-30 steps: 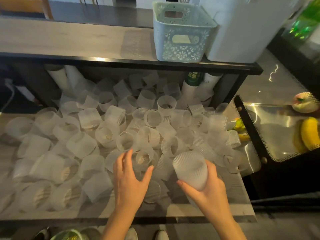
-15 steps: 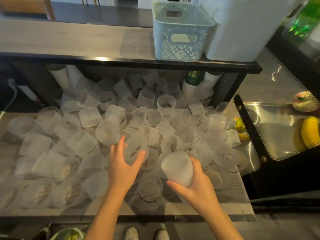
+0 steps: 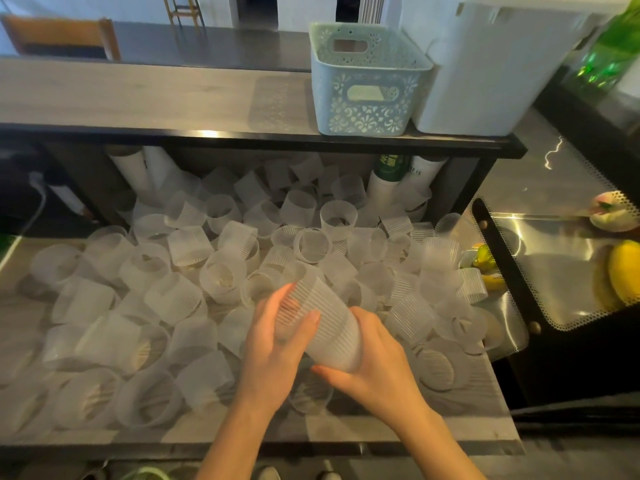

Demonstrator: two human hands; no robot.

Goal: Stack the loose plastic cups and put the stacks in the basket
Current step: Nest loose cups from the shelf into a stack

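Wood-grain counter (image 3: 346,429) stretches under you, buried in loose frosted ribbed plastic cups (image 3: 187,242), upright and tipped, nearly all still single. On the raised shelf (image 3: 138,95) behind them stands the pale blue perforated plastic basket (image 3: 367,81), beside a white plastic bin (image 3: 495,64); from here its inside shows no stack. To your right, a yellow banana (image 3: 625,271) lies in a black-framed glass case (image 3: 554,258).

Half a second ago your left hand (image 3: 277,344) was reaching among the pile while your right hand (image 3: 372,365) held one cup apart. Now both have met: your left grip curls round the upper end of the short frosted stack (image 3: 325,323), your right grip clamps its lower end, held tilted above the pile. That suggests one more cup is being nested, so the stack is just growing. Well apart from the basket, it looks far from ready to go in.
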